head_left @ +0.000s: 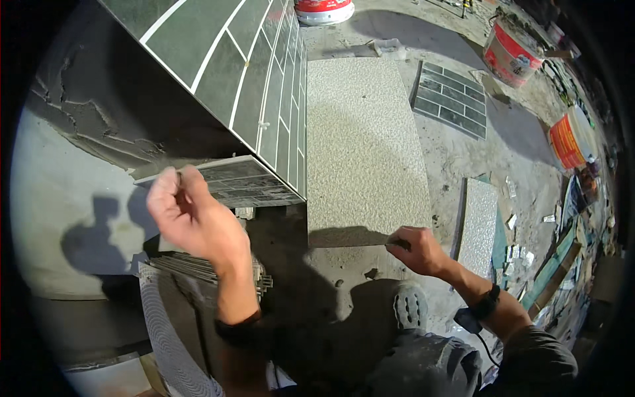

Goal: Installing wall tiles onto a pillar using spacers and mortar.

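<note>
My left hand [202, 215] is raised with its thumb and fingers pinched together, in front of a narrow dark green tile strip [248, 182] with pale lines. Anything in that pinch is too small or hidden to name. Above the strip stands a wall face of green brick-pattern tile [221, 59]; grey mortar [109, 106] coats the surface to its left. My right hand [420, 251] is closed, its fingertips by the near right corner of a large pale, rough-textured slab [364, 145]. Whether it grips that edge or something small, I cannot make out.
A brick-pattern tile [451, 99] lies beyond the slab, and a narrower textured piece [477, 225] to its right. Buckets [512, 53] and tile scraps [516, 258] line the right side. A tile stack [192, 268] and a mortar-combed panel [169, 324] are at lower left.
</note>
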`<move>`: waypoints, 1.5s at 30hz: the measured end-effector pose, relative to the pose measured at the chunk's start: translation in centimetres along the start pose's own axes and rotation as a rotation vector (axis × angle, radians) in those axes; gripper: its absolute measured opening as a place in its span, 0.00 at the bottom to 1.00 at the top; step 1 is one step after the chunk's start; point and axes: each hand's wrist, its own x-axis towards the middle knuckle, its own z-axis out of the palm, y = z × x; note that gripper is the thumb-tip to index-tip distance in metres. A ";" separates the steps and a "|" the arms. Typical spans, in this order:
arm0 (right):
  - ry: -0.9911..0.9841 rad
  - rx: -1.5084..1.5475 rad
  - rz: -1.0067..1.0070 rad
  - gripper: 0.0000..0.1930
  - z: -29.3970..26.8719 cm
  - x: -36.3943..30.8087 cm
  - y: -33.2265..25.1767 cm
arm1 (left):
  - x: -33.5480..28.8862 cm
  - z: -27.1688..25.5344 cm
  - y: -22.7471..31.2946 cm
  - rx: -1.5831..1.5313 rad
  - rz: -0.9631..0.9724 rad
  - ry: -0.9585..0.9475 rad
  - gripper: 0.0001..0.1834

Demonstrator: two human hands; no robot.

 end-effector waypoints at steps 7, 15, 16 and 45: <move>-0.017 0.028 -0.154 0.10 1.2 3.8 -1.9 | 7.0 -3.4 3.9 0.282 0.181 -0.526 0.15; 0.098 -0.158 -0.505 0.13 3.7 13.3 -5.1 | 12.0 -15.9 -10.4 0.810 -0.079 -0.638 0.21; 0.111 -0.189 -0.530 0.13 3.9 14.4 -5.8 | 12.0 -16.8 -11.9 0.818 -0.117 -0.679 0.22; 0.040 -0.217 -0.722 0.07 4.0 20.3 -8.9 | 10.0 -14.0 -17.3 0.678 -0.374 -0.825 0.25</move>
